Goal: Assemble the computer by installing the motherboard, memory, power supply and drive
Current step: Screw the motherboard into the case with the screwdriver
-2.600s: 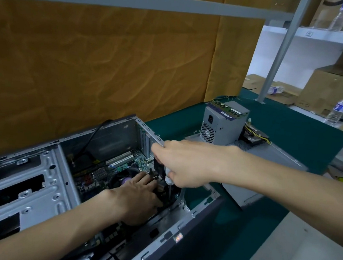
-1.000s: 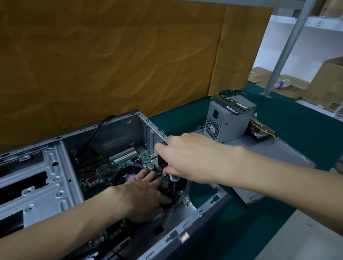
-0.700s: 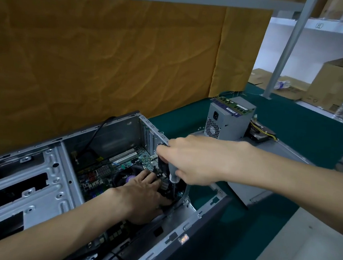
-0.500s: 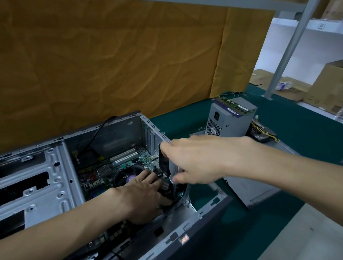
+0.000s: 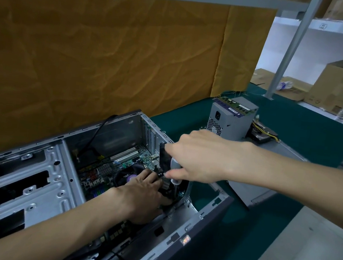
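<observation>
Inside the open case (image 5: 36,179), a screwdriver (image 5: 174,168) is gripped by the right hand (image 5: 203,156), fingers curled. The motherboard (image 5: 104,169) is touched by the left hand (image 5: 141,198); its finger state cannot be told.

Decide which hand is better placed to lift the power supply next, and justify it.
Probably the right hand: it is nearer the power supply, though it grips a screwdriver. The left hand is deep inside the case.
</observation>
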